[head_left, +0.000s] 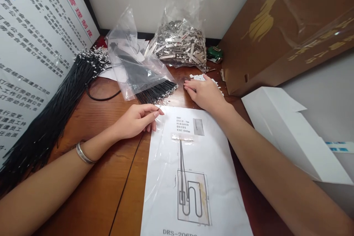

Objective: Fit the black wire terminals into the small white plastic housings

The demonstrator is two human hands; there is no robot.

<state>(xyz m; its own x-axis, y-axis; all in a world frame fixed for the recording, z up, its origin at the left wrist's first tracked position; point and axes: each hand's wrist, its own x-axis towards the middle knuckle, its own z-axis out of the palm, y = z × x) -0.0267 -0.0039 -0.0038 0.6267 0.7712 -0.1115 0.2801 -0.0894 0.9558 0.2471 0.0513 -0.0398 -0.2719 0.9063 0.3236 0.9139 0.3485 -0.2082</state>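
Observation:
My left hand [139, 120] is closed in a pinch at the upper left corner of a printed drawing sheet [163, 162] in a clear sleeve. Between its thumb and forefinger a thin dark wire [159, 108] shows, most of it hidden by the fingers. Just beyond the sheet, my right hand [206, 94] rests low over the table beside a heap of small white pieces [218, 83]. Its fingers are stretched out and somewhat apart, with nothing visible in them. Between and behind the hands, a bundle of short black wires [157, 91] sticks out of a clear plastic bag [121, 49].
A clear bag of flat metal strips [181, 44] stands against the wall, beside a green object [215, 54]. Long black wires with white ends [63, 92] lean on a printed board [35, 25] at left. A brown box [276, 25] and white folded card [290, 132] stand at right.

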